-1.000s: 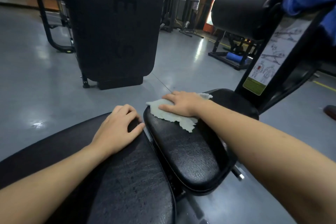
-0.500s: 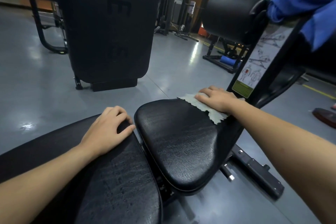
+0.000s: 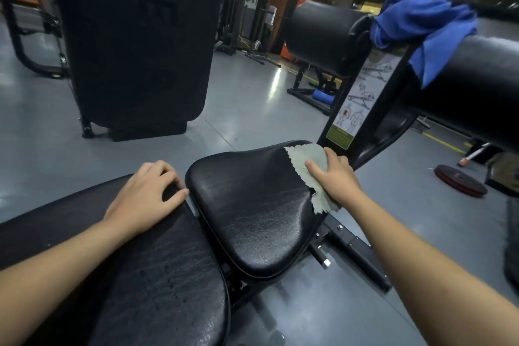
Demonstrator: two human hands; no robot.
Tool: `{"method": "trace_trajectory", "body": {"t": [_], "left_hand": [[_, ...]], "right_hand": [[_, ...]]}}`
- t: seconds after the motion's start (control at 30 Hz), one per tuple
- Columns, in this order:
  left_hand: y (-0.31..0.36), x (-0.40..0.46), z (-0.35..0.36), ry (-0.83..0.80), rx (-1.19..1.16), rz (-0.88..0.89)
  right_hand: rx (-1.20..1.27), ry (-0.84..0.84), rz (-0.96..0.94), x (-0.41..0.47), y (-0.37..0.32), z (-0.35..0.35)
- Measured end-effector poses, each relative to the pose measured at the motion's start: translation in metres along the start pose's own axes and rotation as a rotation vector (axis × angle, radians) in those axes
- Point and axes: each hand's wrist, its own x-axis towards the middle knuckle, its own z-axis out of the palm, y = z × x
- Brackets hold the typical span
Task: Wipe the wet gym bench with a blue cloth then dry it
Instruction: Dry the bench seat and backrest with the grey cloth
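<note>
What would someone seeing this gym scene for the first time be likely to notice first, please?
Probably the right hand pressing a pale grey-green cloth on the far right edge of the black seat pad in the centre. Next, the bright blue cloth draped over the roller pads at upper right. The left hand rests on the long back pad at lower left.

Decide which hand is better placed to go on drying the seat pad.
Right: the right hand already presses the pale cloth on the seat pad; the left hand rests on the back pad.
</note>
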Motion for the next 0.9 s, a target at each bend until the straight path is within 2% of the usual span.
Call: {"method": "trace_trajectory", "body": {"t": [0.2, 0.33, 0.47, 0.53, 0.7, 0.83, 0.9], "left_hand": [[-0.001, 0.001, 0.000, -0.004, -0.009, 0.003], [0.001, -0.001, 0.000, -0.007, -0.012, 0.000], [0.003, -0.001, -0.002, -0.011, -0.015, -0.010], [0.003, -0.002, -0.003, -0.008, -0.015, -0.010], [0.003, -0.002, -0.004, -0.013, -0.017, -0.007], [0.004, -0.003, -0.005, -0.002, -0.024, -0.008], [0.004, -0.003, -0.005, 0.001, -0.026, -0.009]], "right_hand": [[0.429, 0.184, 0.090, -0.060, -0.003, 0.036], [0.514, 0.164, 0.175, -0.099, -0.019, 0.054], [0.557, 0.135, 0.133, -0.143, -0.033, 0.071], [0.523, 0.153, 0.082, -0.166, -0.042, 0.080], [0.293, 0.169, -0.203, -0.206, -0.043, 0.095], [-0.089, 0.182, -0.460, -0.195, -0.029, 0.087], [-0.287, 0.111, -0.623, -0.182, -0.032, 0.078]]}}
